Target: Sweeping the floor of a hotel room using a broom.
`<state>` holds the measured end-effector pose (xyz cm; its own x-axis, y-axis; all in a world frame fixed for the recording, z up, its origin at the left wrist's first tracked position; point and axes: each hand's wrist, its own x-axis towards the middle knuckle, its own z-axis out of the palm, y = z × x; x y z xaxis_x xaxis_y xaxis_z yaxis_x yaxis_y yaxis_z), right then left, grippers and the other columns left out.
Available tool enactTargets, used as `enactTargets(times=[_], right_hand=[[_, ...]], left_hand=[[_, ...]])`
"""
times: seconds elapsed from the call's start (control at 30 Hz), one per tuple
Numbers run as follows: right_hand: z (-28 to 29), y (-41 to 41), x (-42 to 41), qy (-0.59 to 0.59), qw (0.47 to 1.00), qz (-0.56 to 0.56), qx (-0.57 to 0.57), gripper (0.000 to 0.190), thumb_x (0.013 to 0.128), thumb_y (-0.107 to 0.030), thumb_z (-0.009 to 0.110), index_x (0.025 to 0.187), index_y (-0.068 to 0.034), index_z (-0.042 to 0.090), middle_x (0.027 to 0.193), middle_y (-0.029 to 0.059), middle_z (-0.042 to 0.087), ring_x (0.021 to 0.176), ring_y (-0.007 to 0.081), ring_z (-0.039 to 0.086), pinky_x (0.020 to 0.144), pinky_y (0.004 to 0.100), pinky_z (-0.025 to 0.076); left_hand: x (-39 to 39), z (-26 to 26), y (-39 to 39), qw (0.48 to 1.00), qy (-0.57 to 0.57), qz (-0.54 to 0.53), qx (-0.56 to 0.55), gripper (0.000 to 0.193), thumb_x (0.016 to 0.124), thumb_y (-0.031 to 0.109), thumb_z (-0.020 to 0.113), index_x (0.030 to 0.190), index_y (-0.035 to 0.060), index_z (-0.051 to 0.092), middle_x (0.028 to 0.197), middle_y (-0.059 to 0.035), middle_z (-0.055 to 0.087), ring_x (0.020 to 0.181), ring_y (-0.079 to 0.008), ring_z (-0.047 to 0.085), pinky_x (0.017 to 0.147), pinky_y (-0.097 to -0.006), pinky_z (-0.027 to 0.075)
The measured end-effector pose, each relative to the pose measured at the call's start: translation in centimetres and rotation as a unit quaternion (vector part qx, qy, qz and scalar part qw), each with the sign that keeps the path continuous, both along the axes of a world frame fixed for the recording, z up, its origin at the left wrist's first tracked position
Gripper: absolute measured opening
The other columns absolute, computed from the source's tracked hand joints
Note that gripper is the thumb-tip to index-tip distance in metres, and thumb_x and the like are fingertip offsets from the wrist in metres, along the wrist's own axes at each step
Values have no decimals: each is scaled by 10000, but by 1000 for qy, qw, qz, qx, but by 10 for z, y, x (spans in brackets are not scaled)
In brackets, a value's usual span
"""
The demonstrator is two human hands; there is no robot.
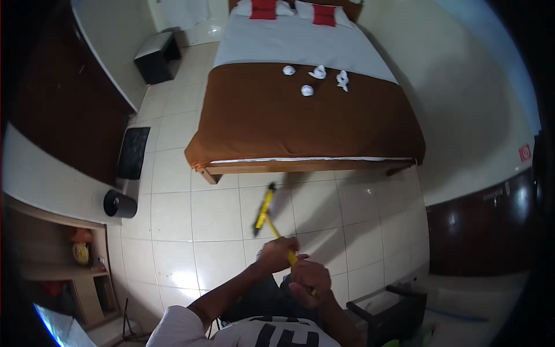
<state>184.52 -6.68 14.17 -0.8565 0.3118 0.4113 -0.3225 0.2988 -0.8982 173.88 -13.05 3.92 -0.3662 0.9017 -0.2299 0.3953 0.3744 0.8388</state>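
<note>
A yellow push broom (pixel 264 210) with dark ends stands on the tiled floor in front of the bed, slightly blurred. Its yellow handle runs back towards me. My left hand (pixel 277 253) grips the handle at the upper part nearer the head. Closer to my body, my right hand (pixel 310 279) is closed around the handle near its end. The exact kind of head, broom or squeegee, is hard to tell.
Ahead is a bed with a brown cover (pixel 303 117) and rolled white cloths (pixel 307 90). On the left are a black bin (pixel 120 204), a dark mat (pixel 134 152) and wooden shelves (pixel 47 273). A dark low table (pixel 390 310) stands at the lower right.
</note>
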Motion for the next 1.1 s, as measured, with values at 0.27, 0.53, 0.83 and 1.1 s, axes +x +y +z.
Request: enactTargets(times=[0.27, 0.53, 0.83, 1.1], right_hand=[[-123, -12, 14, -233, 955, -152, -106, 179, 784, -103, 548, 664, 8, 475, 536, 61, 438, 502, 90, 409, 467, 255, 332], [-92, 44, 22, -254, 930, -265, 1, 191, 810, -132, 527, 690, 11, 485, 607, 66, 487, 573, 112, 480, 514, 268, 371], [-14, 122, 104, -181, 927, 75, -320, 186, 795, -154, 560, 679, -28, 486, 690, 54, 505, 674, 146, 516, 692, 260, 400], [-174, 185, 168, -472, 636, 86, -605, 368, 781, -210, 587, 1039, 12, 446, 842, 87, 548, 683, 109, 568, 530, 188, 464]], left_hand=[[22, -176, -7, 981, 41, 98, 160, 338, 580, 81, 680, 894, 89, 555, 889, -73, 567, 877, -259, 524, 828, -344, 371], [77, -183, 92, 911, -320, 22, 260, 272, 685, 194, 647, 903, 59, 557, 794, -72, 586, 754, -184, 579, 666, -302, 445], [83, -44, 126, 979, 88, -88, 161, 273, 767, 366, 558, 703, 100, 563, 591, -92, 549, 573, -281, 550, 497, -397, 397], [99, -171, 146, 851, 284, -441, -28, 277, 713, 373, 542, 848, 131, 550, 553, -38, 557, 595, -196, 577, 607, -364, 351]])
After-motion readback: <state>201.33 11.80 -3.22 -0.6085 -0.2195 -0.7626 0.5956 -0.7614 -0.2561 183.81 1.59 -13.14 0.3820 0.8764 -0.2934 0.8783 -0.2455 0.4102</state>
